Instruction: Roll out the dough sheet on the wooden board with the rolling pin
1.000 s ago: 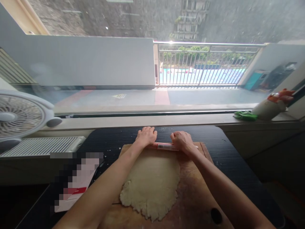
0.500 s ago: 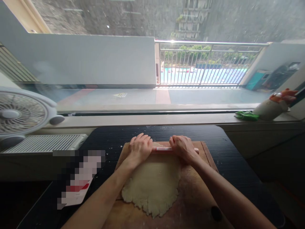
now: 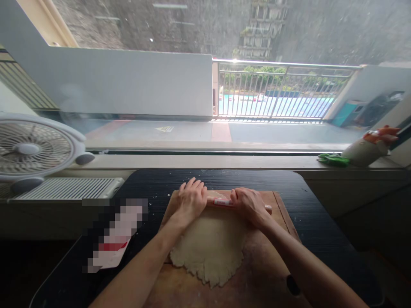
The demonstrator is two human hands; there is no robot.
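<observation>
The dough (image 3: 212,239) is already flattened to a broad sheet on the board (image 3: 263,265), which sits toward the bench's far edge; its near edge, facing the bench's near side, remains ragged and cracked. Evenness of thickness cannot be judged from this angle, and the far portion is partly masked. The pin (image 3: 223,202) lies across the dough near its far end, a thin strip of dough showing beyond it. The left hand (image 3: 192,196) rests over the pin's left end, fingers extended toward the bench's far edge; the right hand (image 3: 248,201) is curled around the pin, whose right tip projects past it. The bench (image 3: 324,226) is dark with rounded far corners; white crumbs (image 3: 168,195) lie near the far-left corner. Toward the left edge lies a pale flat item (image 3: 113,259), partly pixelated and not identifiable. Beyond the bench's far edge runs a sill (image 3: 208,161) below a window, with a green cloth (image 3: 334,160) and a pot (image 3: 364,152) past the far-right corner. A fan (image 3: 28,148) stands past the far-left corner; a railing (image 3: 282,93) shows outside.
</observation>
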